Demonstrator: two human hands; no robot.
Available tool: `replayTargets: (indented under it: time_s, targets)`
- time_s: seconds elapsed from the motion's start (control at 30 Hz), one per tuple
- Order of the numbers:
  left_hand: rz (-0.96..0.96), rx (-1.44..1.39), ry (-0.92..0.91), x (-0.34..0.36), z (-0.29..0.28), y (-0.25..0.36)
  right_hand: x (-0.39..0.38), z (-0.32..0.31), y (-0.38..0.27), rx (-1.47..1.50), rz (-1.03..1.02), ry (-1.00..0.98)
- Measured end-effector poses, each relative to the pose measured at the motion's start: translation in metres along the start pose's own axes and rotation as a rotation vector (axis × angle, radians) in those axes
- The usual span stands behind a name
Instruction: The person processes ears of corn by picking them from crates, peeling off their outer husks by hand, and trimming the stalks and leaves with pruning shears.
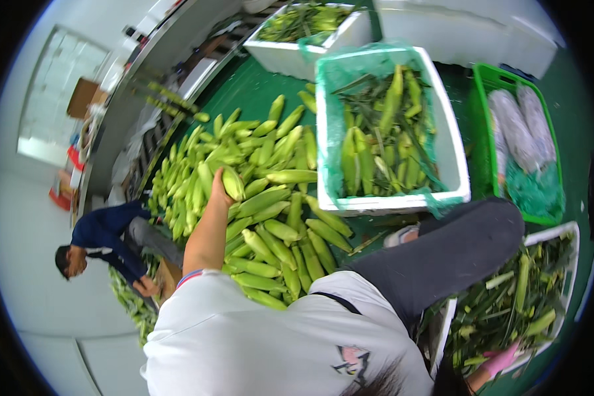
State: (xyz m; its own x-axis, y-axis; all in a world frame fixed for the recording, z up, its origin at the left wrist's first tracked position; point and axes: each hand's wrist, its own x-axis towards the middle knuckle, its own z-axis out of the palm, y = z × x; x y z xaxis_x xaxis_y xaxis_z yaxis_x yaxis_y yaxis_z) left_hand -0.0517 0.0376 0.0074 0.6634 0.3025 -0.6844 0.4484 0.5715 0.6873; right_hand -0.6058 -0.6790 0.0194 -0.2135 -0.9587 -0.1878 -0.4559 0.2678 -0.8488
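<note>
My left hand [220, 190] is wrapped round a green ear of corn [233, 183], held above a big heap of unshucked corn ears [264, 241] on the floor. My right hand [500, 360], in a pink glove, is at the near rim of a white foam box [569, 264] at the lower right. Cut leaves and husks [501, 307] fill that box. The right hand's fingers are too small and partly hidden to show whether they grip anything.
Beyond my knee stands a white foam box [459, 155] lined with green netting, holding corn and leaves. Another foam box [277, 58] is behind it. A green crate [485, 125] with wrapped bundles sits right. At left, a person [112, 231] in dark blue bends over more corn.
</note>
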Motion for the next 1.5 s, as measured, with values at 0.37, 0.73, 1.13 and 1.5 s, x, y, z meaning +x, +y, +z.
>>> replayTargets:
  time_s: [0.37,0.73,1.13,1.5]
  targets:
    - [0.851,0.597,-0.578,0.033,0.236,-0.126,-0.051,0.020,-0.015,0.073,-0.036,0.033]
    - [0.330,1.398,-0.241,0.087,0.449,-0.340,-0.024,-0.098,-0.055,0.599,-0.134,0.107]
    - [0.730,1.015,-1.081,-0.145,0.366,-0.283,-0.101,0.023,-0.087,-0.176,-0.431,-0.483]
    - [1.289,1.446,-1.862,-0.404,0.352,-0.299,-0.118,0.024,-0.147,-0.133,-0.826,-0.362]
